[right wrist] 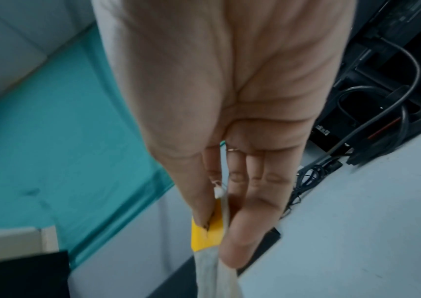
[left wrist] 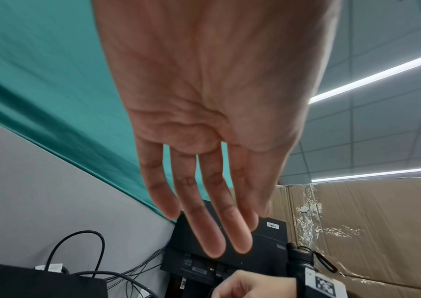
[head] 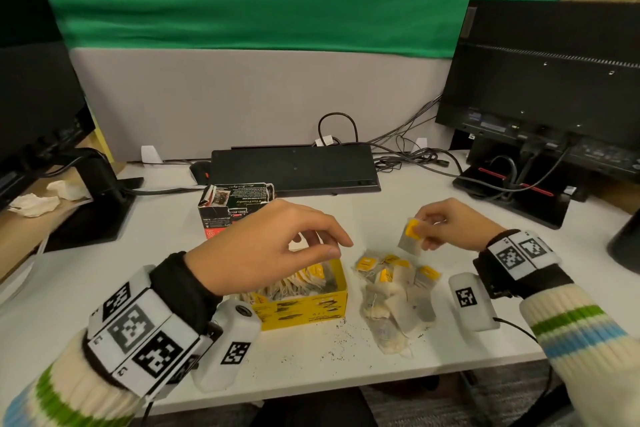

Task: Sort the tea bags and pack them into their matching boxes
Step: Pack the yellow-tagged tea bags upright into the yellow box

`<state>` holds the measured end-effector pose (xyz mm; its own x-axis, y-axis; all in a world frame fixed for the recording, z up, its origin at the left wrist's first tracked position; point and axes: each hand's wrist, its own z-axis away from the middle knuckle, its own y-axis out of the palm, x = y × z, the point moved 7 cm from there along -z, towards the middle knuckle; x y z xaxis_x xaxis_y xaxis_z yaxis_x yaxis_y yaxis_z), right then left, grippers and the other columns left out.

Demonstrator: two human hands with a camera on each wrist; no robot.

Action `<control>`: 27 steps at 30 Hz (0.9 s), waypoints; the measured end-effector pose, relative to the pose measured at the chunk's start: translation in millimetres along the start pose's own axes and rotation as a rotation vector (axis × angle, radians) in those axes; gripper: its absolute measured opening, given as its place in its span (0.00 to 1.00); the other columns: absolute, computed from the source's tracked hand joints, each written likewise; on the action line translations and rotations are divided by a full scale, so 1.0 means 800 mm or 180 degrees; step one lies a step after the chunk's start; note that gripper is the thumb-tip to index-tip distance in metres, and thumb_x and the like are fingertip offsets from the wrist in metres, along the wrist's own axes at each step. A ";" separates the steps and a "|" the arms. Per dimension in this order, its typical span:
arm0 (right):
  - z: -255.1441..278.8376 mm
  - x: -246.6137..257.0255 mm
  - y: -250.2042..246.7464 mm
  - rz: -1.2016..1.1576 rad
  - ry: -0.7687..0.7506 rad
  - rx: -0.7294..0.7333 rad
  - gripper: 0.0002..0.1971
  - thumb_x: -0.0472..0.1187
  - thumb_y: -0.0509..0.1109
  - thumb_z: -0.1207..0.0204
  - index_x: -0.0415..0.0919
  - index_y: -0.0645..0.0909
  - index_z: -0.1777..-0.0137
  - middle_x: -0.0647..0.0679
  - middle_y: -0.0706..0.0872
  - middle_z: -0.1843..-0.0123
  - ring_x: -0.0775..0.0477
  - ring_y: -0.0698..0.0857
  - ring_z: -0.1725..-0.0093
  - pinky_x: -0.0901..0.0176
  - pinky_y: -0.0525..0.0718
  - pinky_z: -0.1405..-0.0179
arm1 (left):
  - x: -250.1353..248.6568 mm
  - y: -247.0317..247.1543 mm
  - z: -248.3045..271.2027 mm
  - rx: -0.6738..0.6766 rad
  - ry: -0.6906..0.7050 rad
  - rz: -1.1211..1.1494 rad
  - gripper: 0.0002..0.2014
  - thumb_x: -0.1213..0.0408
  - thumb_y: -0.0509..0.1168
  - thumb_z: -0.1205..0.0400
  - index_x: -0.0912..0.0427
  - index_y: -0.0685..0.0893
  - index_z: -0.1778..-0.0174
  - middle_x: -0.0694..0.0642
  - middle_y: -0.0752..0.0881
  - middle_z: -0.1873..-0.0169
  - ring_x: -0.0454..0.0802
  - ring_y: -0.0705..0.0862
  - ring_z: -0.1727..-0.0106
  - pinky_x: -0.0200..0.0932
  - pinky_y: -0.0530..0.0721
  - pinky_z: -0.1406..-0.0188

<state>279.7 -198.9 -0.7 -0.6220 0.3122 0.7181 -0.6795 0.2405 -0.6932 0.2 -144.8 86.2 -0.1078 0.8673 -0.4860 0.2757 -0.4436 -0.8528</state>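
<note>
An open yellow box [head: 308, 309] stands at the desk's front middle, packed with yellow-tagged tea bags. Above it hovers my left hand [head: 301, 239], fingers relaxed and straight [left wrist: 214, 238], holding nothing. To the right of the box lies a pile of loose tea bags [head: 394, 295], some with yellow tags. My right hand [head: 440, 229] is raised above that pile and pinches one yellow-tagged tea bag [head: 411, 235] between thumb and fingers [right wrist: 208, 233]. A dark open box [head: 235, 208] stands behind the yellow one.
A black keyboard [head: 294, 168] lies at the back middle, with cables [head: 408, 149] to its right. Monitors stand at left [head: 38, 80] and right [head: 547, 80]. Tea crumbs [head: 332, 340] dot the desk near its front edge. Crumpled tissue [head: 34, 204] lies far left.
</note>
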 end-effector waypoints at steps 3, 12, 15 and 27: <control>0.004 0.006 -0.015 -0.0357 0.0107 -0.0142 0.04 0.36 0.72 0.23 0.35 0.86 0.53 0.42 0.91 0.64 0.45 0.91 0.64 0.54 0.90 0.58 | 0.003 0.003 0.001 0.0042 -0.0018 -0.0035 0.11 0.50 0.63 0.17 0.41 0.86 0.40 0.34 0.87 0.52 0.37 0.85 0.47 0.42 0.85 0.48; 0.023 -0.054 0.013 0.0058 0.1381 0.0279 0.06 0.34 0.81 0.33 0.37 0.86 0.60 0.43 0.86 0.72 0.52 0.83 0.75 0.67 0.80 0.77 | 0.009 0.013 0.000 0.0235 -0.0057 -0.0012 0.10 0.52 0.64 0.15 0.41 0.86 0.40 0.38 0.88 0.50 0.37 0.85 0.48 0.39 0.83 0.48; 0.020 -0.071 0.016 0.0699 0.1515 0.0190 0.11 0.37 0.83 0.36 0.36 0.87 0.56 0.46 0.82 0.78 0.52 0.77 0.81 0.65 0.75 0.77 | 0.009 0.017 0.000 0.0316 -0.0069 0.0021 0.10 0.53 0.64 0.15 0.41 0.86 0.40 0.38 0.88 0.50 0.36 0.85 0.48 0.41 0.84 0.47; 0.020 -0.050 0.041 0.1021 0.1447 0.0441 0.13 0.42 0.81 0.34 0.41 0.79 0.71 0.49 0.80 0.70 0.50 0.79 0.67 0.56 0.84 0.59 | 0.012 0.032 -0.001 0.0460 -0.0025 0.0016 0.09 0.54 0.65 0.16 0.39 0.85 0.42 0.38 0.88 0.53 0.36 0.86 0.49 0.40 0.84 0.49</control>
<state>276.2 -218.0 -50.9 -0.5965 0.7210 0.3527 -0.5479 -0.0446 -0.8354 6.7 -147.6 60.2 -0.1144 0.8635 -0.4913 0.1359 -0.4762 -0.8687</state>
